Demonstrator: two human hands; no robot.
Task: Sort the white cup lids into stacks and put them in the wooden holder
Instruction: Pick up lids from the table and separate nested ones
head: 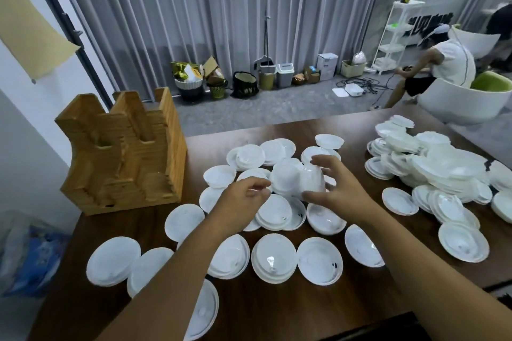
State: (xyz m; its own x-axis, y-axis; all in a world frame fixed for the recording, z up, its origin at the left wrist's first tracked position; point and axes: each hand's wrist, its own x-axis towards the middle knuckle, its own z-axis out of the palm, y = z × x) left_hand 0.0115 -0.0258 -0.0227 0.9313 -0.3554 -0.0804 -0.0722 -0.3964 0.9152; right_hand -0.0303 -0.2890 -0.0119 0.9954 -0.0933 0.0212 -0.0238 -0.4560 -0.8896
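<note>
Many white cup lids lie spread over the dark wooden table (277, 310). Above the middle of the table, my right hand (336, 188) grips a short stack of lids (296, 180), held on its side. My left hand (243, 196) is at the stack's left end, its fingers pinched on a lid edge there. The wooden holder (124, 152) stands at the table's far left, and its slots look empty from here. A big loose pile of lids (437, 166) sits at the far right.
Single lids (274, 257) lie in rows near the table's front edge. A plastic bag (27, 252) sits on the floor at left. Beyond the table, a person sits in a white chair (465, 102) at the back right, with bins along the curtain.
</note>
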